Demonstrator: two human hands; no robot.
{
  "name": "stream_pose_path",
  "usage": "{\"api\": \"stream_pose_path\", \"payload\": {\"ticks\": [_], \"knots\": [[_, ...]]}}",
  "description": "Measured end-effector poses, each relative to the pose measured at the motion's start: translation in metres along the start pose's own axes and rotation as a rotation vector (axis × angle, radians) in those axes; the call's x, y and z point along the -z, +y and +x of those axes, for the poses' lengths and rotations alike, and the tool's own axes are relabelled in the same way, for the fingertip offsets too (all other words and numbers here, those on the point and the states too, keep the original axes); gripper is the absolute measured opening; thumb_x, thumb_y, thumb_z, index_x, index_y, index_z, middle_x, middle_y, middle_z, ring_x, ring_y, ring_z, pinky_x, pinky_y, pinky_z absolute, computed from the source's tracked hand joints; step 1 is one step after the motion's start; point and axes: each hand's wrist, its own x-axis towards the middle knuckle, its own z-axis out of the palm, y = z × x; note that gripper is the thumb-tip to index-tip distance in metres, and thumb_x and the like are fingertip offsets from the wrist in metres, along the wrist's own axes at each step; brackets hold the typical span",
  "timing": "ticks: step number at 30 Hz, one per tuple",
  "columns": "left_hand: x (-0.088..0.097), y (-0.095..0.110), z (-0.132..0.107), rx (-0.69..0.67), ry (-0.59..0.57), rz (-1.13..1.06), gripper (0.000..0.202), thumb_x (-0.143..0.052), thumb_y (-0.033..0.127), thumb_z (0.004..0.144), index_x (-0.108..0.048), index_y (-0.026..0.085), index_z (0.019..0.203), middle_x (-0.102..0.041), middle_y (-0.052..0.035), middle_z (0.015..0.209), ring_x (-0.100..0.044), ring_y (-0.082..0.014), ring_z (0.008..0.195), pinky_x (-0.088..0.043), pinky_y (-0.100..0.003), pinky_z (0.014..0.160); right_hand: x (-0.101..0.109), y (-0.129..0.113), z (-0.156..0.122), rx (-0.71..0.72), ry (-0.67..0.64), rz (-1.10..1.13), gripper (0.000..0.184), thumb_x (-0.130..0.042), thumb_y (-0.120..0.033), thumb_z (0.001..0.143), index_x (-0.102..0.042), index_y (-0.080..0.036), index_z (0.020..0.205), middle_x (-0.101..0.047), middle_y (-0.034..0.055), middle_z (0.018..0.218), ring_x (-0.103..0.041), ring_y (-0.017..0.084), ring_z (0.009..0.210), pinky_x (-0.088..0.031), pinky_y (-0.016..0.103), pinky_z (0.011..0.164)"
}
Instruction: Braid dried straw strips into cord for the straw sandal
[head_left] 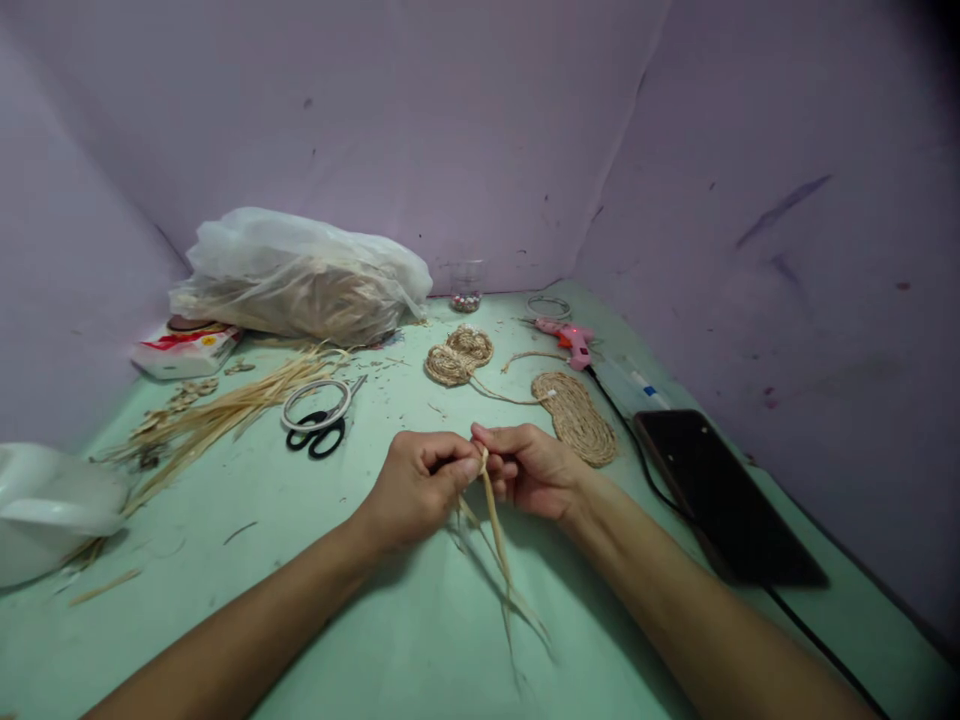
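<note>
Pale dried fibre strips (495, 520) hang down between my two hands, their loose ends trailing toward the front of the table. My left hand (424, 485) pinches the strips near their top with thumb and forefinger. Right against it, my right hand (536, 465) grips the same strips with closed fingertips. The exact spot where they cross is partly covered by my fingers. Beyond my hands lie a coiled braided piece (459, 355) and a flat sole-shaped braided piece (574, 420), with a thin braid (510, 397) running between them.
Left: black-handled scissors (316, 434) under a pale ring (285, 405), loose fibre strips (225, 415), a white container (52, 515), a tissue box (187, 352). Behind: a stuffed plastic bag (300, 275) and a cup of beads (466, 290). Right: a pink glue gun (571, 340), its black cord and a dark tablet (727, 495).
</note>
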Motion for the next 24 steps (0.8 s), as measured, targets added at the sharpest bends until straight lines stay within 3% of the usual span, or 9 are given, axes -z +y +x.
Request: {"api": "stream_pose_path", "payload": {"ticks": [3, 6, 10, 13, 15, 19, 24], "knots": [[-0.002, -0.006, 0.009, 0.118, 0.163, -0.112, 0.013, -0.056, 0.023, 0.062, -0.057, 0.012, 0.055, -0.054, -0.0001, 0.050, -0.050, -0.0101, 0.051, -0.040, -0.022, 0.052, -0.003, 0.001, 0.000, 0.196, 0.036, -0.092, 0.026, -0.050, -0.033, 0.077, -0.056, -0.013, 0.062, -0.052, -0.0013, 0.051, -0.048, 0.007, 0.046, -0.042, 0.019, 0.050], [-0.003, -0.012, 0.015, 0.212, 0.267, -0.181, 0.014, -0.058, 0.024, 0.058, -0.054, 0.012, 0.054, -0.050, 0.0023, 0.045, -0.043, -0.0071, 0.043, -0.037, -0.021, 0.046, -0.008, 0.001, -0.003, 0.199, 0.029, -0.127, 0.030, -0.045, -0.039, 0.079, -0.056, -0.014, 0.066, -0.055, 0.0017, 0.059, -0.053, 0.011, 0.056, -0.044, 0.024, 0.057], [-0.004, -0.018, 0.016, 0.229, 0.300, -0.171, 0.016, -0.058, 0.025, 0.057, -0.052, 0.012, 0.052, -0.046, 0.0034, 0.043, -0.040, -0.0062, 0.041, -0.034, -0.019, 0.043, -0.014, 0.001, -0.008, 0.171, 0.009, -0.121, 0.030, -0.044, -0.042, 0.078, -0.054, -0.016, 0.068, -0.054, 0.0014, 0.062, -0.051, 0.011, 0.053, -0.043, 0.025, 0.055], [-0.003, -0.021, 0.017, 0.203, 0.314, -0.082, 0.015, -0.056, 0.023, 0.057, -0.052, 0.011, 0.050, -0.043, 0.0043, 0.041, -0.034, -0.0046, 0.040, -0.027, -0.018, 0.041, -0.015, 0.002, -0.009, 0.199, 0.071, -0.227, 0.015, -0.052, -0.029, 0.072, -0.052, -0.015, 0.066, -0.051, -0.0009, 0.054, -0.046, 0.009, 0.047, -0.038, 0.022, 0.050], [-0.003, -0.022, 0.017, 0.207, 0.304, -0.041, 0.015, -0.055, 0.022, 0.058, -0.051, 0.011, 0.049, -0.042, 0.0044, 0.041, -0.032, -0.0044, 0.040, -0.025, -0.018, 0.040, -0.016, 0.004, -0.008, 0.257, 0.134, -0.321, 0.010, -0.055, -0.022, 0.067, -0.051, -0.015, 0.063, -0.044, -0.0037, 0.048, -0.039, 0.006, 0.043, -0.032, 0.019, 0.044], [-0.004, -0.022, 0.017, 0.197, 0.289, 0.000, 0.016, -0.054, 0.022, 0.059, -0.050, 0.012, 0.048, -0.044, 0.0036, 0.042, -0.033, -0.0047, 0.042, -0.025, -0.018, 0.042, -0.014, 0.006, -0.003, 0.349, 0.271, -0.499, 0.014, -0.056, -0.023, 0.066, -0.048, -0.015, 0.057, -0.035, -0.0074, 0.044, -0.025, 0.004, 0.037, -0.017, 0.019, 0.038], [-0.002, -0.024, 0.018, 0.250, 0.299, -0.015, 0.013, -0.054, 0.021, 0.056, -0.050, 0.013, 0.047, -0.041, 0.0045, 0.039, -0.029, -0.0044, 0.037, -0.022, -0.018, 0.039, -0.009, 0.007, 0.001, 0.498, 0.282, -0.655, 0.016, -0.057, -0.026, 0.064, -0.054, -0.014, 0.055, -0.048, -0.0026, 0.049, -0.034, 0.005, 0.042, -0.024, 0.020, 0.043]]}}
